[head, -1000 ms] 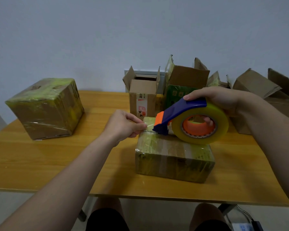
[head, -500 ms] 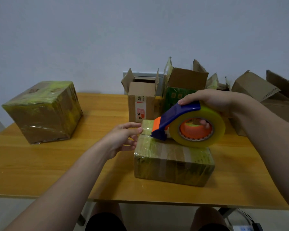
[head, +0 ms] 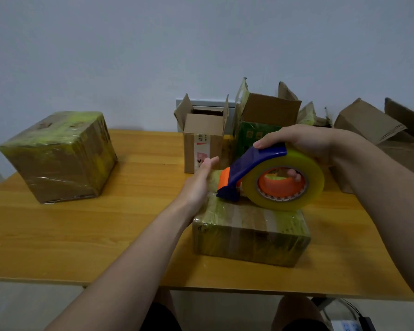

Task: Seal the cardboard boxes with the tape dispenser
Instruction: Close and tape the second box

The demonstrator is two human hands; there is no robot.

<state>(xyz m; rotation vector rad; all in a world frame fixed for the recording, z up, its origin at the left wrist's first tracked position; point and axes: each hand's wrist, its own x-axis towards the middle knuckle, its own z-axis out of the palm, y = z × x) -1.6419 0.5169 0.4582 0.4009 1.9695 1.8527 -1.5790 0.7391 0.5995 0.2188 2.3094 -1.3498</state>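
Observation:
A flat cardboard box (head: 250,231) wrapped in yellowish tape lies near the table's front edge. My right hand (head: 299,142) grips the tape dispenser (head: 268,180), a blue and orange frame with a large clear-yellow roll, fingers through its orange core; the dispenser's nose rests on the box top. My left hand (head: 198,180) lies with straight fingers against the box's left top edge, beside the dispenser's nose. A big taped box (head: 58,156) stands at the table's far left.
Along the back of the wooden table (head: 105,235) stand several opened boxes: a small one with a label (head: 203,139), a green-printed one (head: 261,120), and large brown ones (head: 380,139) at right. A wall rises behind; my knees show below the table edge.
My left hand let go of the pinched tape end, straightened its fingers and now lies flat against the box's left edge. The dispenser has dropped slightly onto the box top.

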